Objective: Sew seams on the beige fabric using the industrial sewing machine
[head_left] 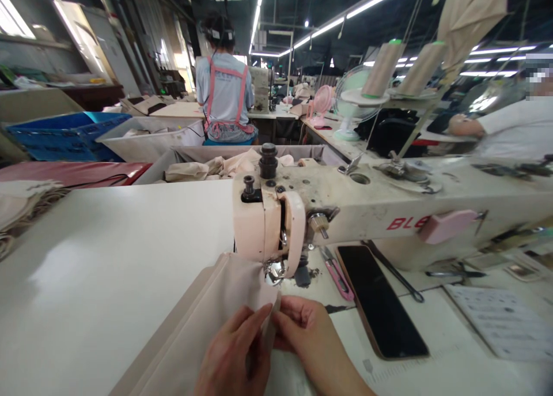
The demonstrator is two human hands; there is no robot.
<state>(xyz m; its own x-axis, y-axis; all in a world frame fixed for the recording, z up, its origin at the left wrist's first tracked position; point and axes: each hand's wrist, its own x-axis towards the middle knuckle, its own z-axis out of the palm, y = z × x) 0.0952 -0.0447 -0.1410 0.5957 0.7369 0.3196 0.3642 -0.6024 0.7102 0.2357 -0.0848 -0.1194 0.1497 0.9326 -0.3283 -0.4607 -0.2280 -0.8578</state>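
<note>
A beige piece of fabric [203,312] lies on the white table, its far end by the needle area of a sewing machine [263,229]. My left hand [237,350] pinches the fabric near its right edge, thumb and fingers closed on it. Right beside it, my right hand [302,335] grips the same edge between thumb and fingertips, where the cloth stands up in a fold. Both hands are just in front of the presser foot [274,272]. The fabric's near end runs out of view at the bottom.
Right of my hands lie pink thread snips [337,274], a phone [382,301] and a sheet of paper [499,321]. A bin of cloth [159,165] stands behind the machine. Thread cones [382,70] rise at the back right. A person [224,90] sits ahead, facing away.
</note>
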